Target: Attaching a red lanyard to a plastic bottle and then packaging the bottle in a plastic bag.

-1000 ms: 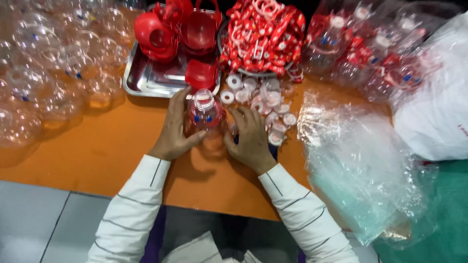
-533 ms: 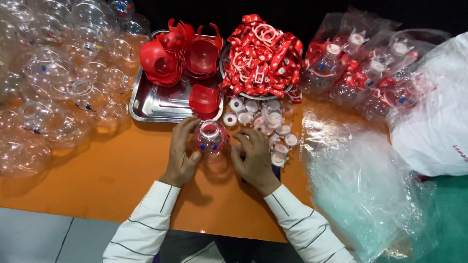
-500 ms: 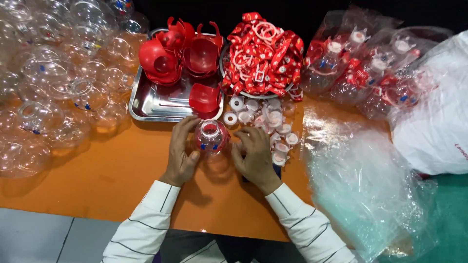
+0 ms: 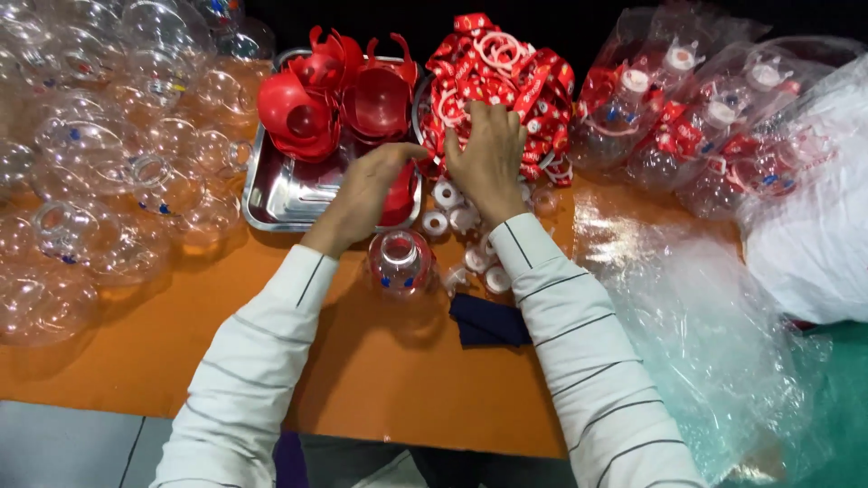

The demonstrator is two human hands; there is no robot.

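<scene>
While the clear round bottle (image 4: 400, 262) stands upright on the orange table (image 4: 380, 380) between the forearms, the left hand (image 4: 366, 185) curls loosely over a red cap (image 4: 398, 194) at the steel tray (image 4: 280, 194), grip unclear. The right hand (image 4: 488, 158) lies spread on the red strap pile (image 4: 497, 81). Judged light, soft and tangle-prone, a strap is best pinched at its white ring.
</scene>
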